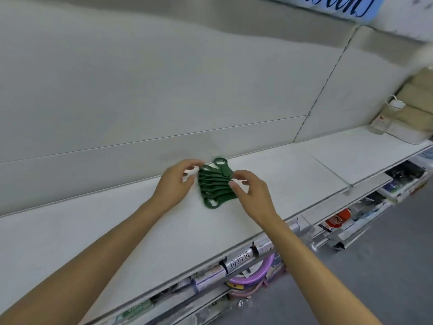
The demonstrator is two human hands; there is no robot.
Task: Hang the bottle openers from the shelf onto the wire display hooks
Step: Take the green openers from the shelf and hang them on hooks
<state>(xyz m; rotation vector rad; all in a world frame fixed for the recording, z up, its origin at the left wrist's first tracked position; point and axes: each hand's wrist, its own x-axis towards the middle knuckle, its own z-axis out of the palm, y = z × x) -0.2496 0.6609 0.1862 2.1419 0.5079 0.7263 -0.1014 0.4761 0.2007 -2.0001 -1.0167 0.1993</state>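
Both hands at a fan of green bottle openers on a white shelf.

Head view: the bottle openers [214, 185] lie overlapped in a fanned row on the shelf [117, 221], directly between the two hands, with their ringed ends toward the left hand and one opener at the far end angled up toward the back panel [164, 90]. The left hand [174, 184] has its fingers curled, thumb and fingertips meeting at the ringed ends on the far left of the fan; whether it actually pinches an opener cannot be told. The right hand [251, 193] pinches the handle ends of the fan between thumb and curled fingers. Beyond the right hand, far along the shelf, sit folded beige cloths [417, 102]. Below and in front of the right forearm, a purple ring [254, 275] hangs among packaged goods on the lower shelves.
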